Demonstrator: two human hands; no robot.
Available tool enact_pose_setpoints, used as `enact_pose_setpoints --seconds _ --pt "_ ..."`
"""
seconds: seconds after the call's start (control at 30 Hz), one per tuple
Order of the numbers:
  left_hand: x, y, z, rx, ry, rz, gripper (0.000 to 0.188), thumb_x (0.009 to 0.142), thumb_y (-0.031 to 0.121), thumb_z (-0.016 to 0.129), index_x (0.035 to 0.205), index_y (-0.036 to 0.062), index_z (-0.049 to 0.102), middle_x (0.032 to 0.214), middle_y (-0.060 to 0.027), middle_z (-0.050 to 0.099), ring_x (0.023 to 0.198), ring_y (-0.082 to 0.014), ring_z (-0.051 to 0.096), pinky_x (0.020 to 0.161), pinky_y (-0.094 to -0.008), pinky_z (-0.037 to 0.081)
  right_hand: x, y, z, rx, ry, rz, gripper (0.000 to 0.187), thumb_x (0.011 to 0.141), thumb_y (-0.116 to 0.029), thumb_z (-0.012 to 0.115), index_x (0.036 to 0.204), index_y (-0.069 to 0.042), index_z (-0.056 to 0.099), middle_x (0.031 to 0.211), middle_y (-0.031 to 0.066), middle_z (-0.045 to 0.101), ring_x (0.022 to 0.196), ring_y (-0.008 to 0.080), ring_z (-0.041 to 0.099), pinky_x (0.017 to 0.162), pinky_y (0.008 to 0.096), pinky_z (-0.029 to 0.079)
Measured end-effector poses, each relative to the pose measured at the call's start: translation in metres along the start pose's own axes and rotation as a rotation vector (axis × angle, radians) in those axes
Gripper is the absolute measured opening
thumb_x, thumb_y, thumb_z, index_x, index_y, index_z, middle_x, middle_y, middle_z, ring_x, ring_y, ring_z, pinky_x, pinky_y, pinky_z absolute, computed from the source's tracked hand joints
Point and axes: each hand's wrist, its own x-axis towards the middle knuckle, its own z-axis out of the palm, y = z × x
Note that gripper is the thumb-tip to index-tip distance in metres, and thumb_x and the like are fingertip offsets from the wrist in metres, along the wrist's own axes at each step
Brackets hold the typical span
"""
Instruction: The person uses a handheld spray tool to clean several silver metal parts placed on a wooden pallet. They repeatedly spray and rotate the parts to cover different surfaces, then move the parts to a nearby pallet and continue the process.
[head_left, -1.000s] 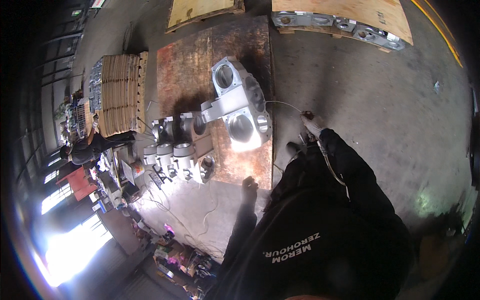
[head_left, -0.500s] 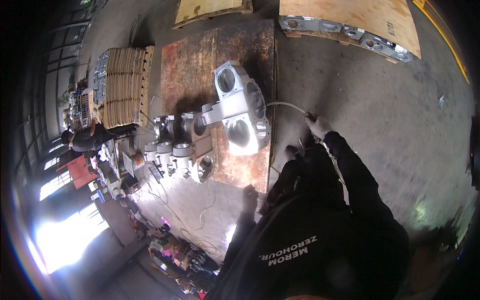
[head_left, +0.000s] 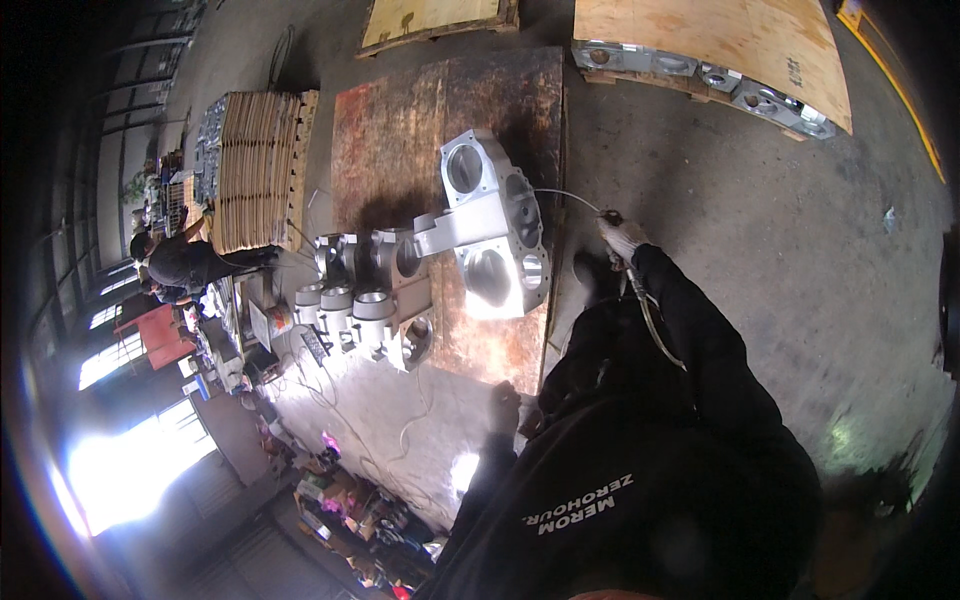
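Note:
My gloved right hand [head_left: 622,236] is closed around what looks like an air blow gun, its handle mostly hidden by the fingers. From it a long thin curved tube [head_left: 570,195] reaches left to the side of a large silver metal casting [head_left: 490,225]; where its tip ends is hard to see. A pale hose [head_left: 655,325] hangs back from the same hand along my forearm. The casting, with big round bores, lies on a worn wooden board [head_left: 480,350]. My left hand [head_left: 503,408] is low beside the board's near edge, its fingers dark and unclear, touching nothing I can see.
Several smaller cylindrical castings [head_left: 370,310] stand left of the big one. Beyond are a stack of cardboard sheets [head_left: 262,170] and a person in dark clothes [head_left: 190,260]. Wood-topped pallets [head_left: 715,45] lie at the far side. Cables [head_left: 405,430] trail over the floor.
My right hand has moved a little forward and left, closer to the casting, and the tube has shifted with it. The whole view has shifted slightly. The left hand stays low.

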Motion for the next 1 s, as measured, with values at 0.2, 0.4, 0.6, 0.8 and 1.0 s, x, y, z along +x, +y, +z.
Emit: enact_pose_setpoints --seconds 0.2,0.4,0.6,0.8,1.0 --pt "0.01 -0.007 -0.01 -0.007 -0.012 0.027 0.026 0.088 0.005 0.063 0.113 0.0062 0.056 0.087 0.0001 0.056 0.071 -0.0097 0.054 0.062 -0.0252 0.048 0.0 -0.015 -0.019 -0.051 -0.085 0.126 0.045 0.095 -0.05 0.046 0.089 -0.008 0.061 0.065 0.0058 0.06 0.052 0.0217 0.061 0.047 0.0354 0.047" --pt "0.046 0.008 -0.014 -0.084 -0.088 -0.026 0.03 0.09 0.008 0.059 0.119 0.0073 0.052 0.099 -0.0042 0.055 0.078 -0.0121 0.054 0.066 -0.0271 0.05 -0.02 -0.018 -0.019 0.003 0.097 0.096 0.049 0.091 -0.052 0.054 0.1 -0.006 0.068 0.077 0.0078 0.068 0.067 0.0219 0.065 0.061 0.0373 0.05" --pt "0.073 0.04 -0.011 -0.029 -0.132 0.072 0.033 0.09 0.014 0.067 0.12 0.0081 0.054 0.101 -0.003 0.058 0.083 -0.0129 0.059 0.069 -0.0279 0.052 -0.005 0.007 -0.025 -0.012 0.184 0.086 0.053 0.089 -0.056 0.056 0.076 -0.006 0.063 0.061 0.0062 0.061 0.052 0.0179 0.058 0.05 0.0349 0.044" --pt "0.106 0.021 -0.021 -0.084 -0.067 0.074 0.022 0.089 0.012 0.064 0.108 0.0097 0.055 0.089 -0.0003 0.054 0.07 -0.0098 0.054 0.06 -0.025 0.047 -0.011 -0.019 -0.011 -0.068 0.156 0.115 0.05 0.091 -0.054 0.054 0.079 -0.007 0.063 0.058 0.0066 0.059 0.053 0.0195 0.06 0.049 0.035 0.045" --pt "0.148 -0.053 -0.088 -0.108 -0.19 0.037 0.03 0.086 0.005 0.061 0.115 0.009 0.055 0.086 -0.0001 0.056 0.07 -0.0093 0.053 0.059 -0.0247 0.048 -0.033 -0.065 0.004 -0.231 0.224 -0.246 0.054 0.091 -0.051 0.054 0.085 0.001 0.064 0.064 0.0142 0.063 0.06 0.0258 0.067 0.054 0.0376 0.053"
